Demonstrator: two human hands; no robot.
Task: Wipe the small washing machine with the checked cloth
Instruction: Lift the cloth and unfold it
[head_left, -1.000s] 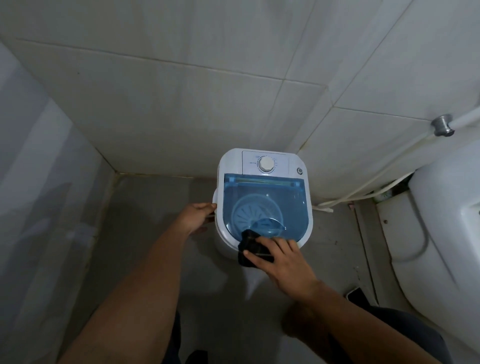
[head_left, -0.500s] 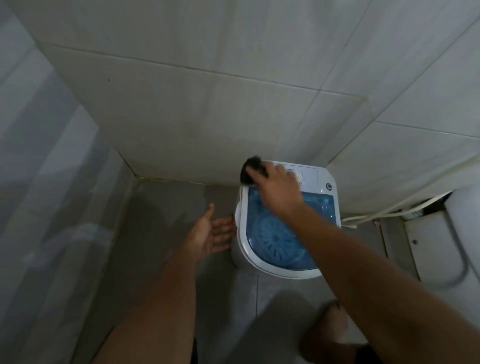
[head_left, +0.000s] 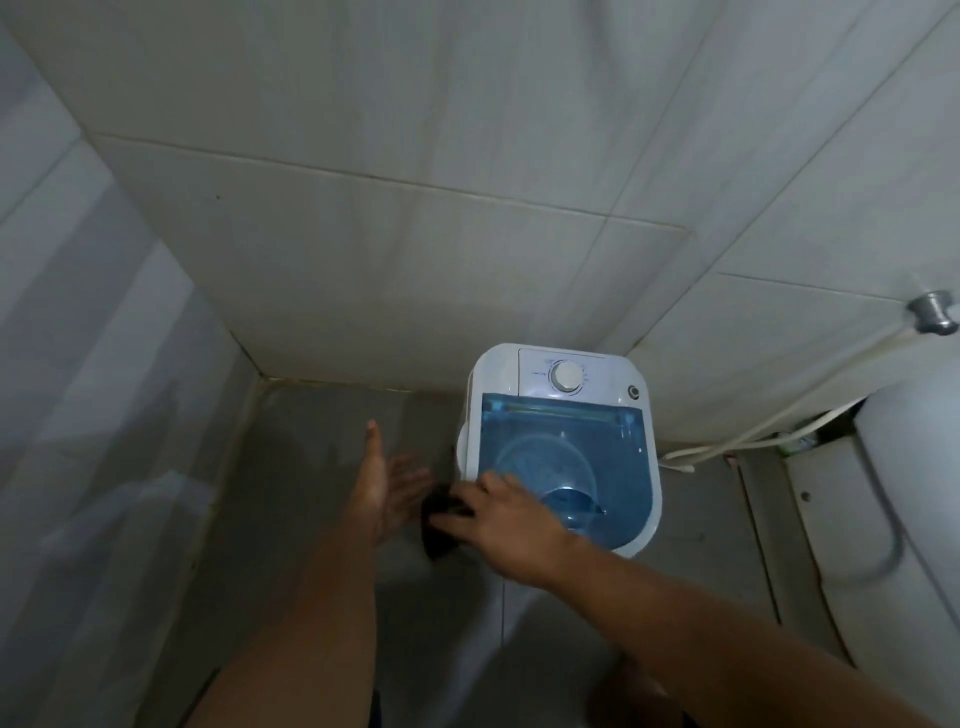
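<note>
The small white washing machine (head_left: 540, 366) stands on the floor against the tiled back wall, with a blue see-through lid (head_left: 597, 441) and a round dial (head_left: 566, 375) on its top panel. My right hand (head_left: 506, 519) grips the dark bunched cloth (head_left: 439, 525) at the machine's near left corner, over its left side; its checked pattern cannot be made out. My left hand (head_left: 387, 491) hovers open, palm turned right, just left of the machine and cloth, touching neither.
Grey tiled floor (head_left: 322, 467) spreads left of the machine. A white toilet (head_left: 904, 509) fills the right side. A hose (head_left: 753, 439) runs along the right wall from a metal fitting (head_left: 932, 312). Tiled walls close in on the left and back.
My right hand swept the cloth from the machine's back left corner down to its near left corner. My left hand stayed open beside the machine.
</note>
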